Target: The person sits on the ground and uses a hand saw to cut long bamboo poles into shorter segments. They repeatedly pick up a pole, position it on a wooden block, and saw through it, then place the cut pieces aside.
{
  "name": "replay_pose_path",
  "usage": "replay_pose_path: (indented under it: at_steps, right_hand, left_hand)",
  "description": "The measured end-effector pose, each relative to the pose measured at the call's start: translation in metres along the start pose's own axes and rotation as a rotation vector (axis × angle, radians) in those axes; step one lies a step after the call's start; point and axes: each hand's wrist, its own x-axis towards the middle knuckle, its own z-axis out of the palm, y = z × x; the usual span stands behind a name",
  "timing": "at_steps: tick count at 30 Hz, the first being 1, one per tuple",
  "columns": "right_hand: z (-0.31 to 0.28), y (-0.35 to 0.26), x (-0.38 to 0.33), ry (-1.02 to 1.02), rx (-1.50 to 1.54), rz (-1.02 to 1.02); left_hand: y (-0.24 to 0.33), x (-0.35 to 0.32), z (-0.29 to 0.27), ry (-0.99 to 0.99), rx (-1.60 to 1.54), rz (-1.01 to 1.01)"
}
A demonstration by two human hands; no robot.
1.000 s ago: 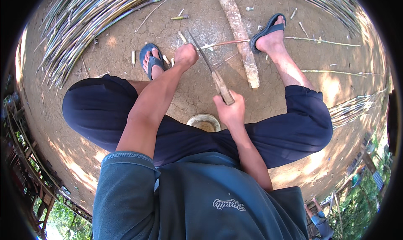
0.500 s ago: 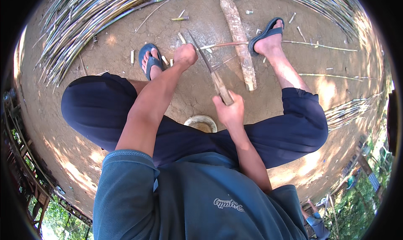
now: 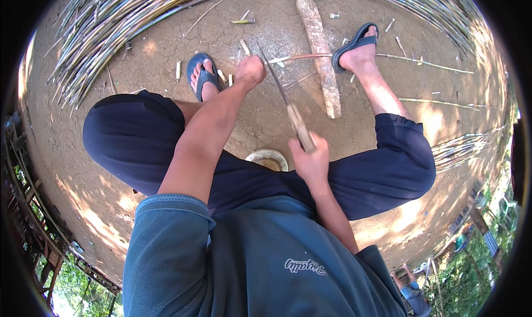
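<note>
My left hand (image 3: pixel 250 70) is closed in a fist round a thin cane (image 3: pixel 305 56), whose pale end shows beside the fingers. The cane runs right, across a log (image 3: pixel 321 62), to my sandalled right foot (image 3: pixel 359 53). In my right hand (image 3: pixel 311 156) is the wooden handle of a saw (image 3: pixel 281 89). Its long, narrow dark blade points away from me and slightly left, and crosses the cane's line just right of my left fist. Whether the blade touches the cane, I cannot tell. The teeth are too small to make out.
Pale dust and several short cut cane pieces (image 3: pixel 178 70) lie on the cracked earth. Bundled canes (image 3: pixel 127 17) arc along the far side, with another bundle (image 3: pixel 465 149) at right. A round shallow bowl (image 3: pixel 267 159) sits between my legs. Another person (image 3: pixel 413 295) is at lower right.
My right hand has drawn the saw back a little toward me. My left fist keeps its grip beside the blade. The whole view has shifted slightly.
</note>
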Motion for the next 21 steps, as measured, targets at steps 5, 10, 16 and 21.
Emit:
replay_pose_path:
  at_steps: [5,10,16,21]
  right_hand:
    - [-0.023,-0.003,-0.044,0.044,0.016,0.003]
    - [0.016,-0.01,0.031,0.041,-0.025,-0.066]
    - [-0.022,0.001,-0.045,0.093,0.095,-0.05]
    - [0.028,0.015,0.029,0.139,-0.06,-0.212]
  left_hand:
    - [0.002,0.012,0.0,-0.009,-0.027,-0.023]
    - [-0.001,0.02,-0.005,-0.015,-0.011,0.043]
    - [-0.001,0.018,-0.006,0.049,-0.023,-0.005]
    - [0.003,0.018,-0.006,0.017,-0.035,0.026]
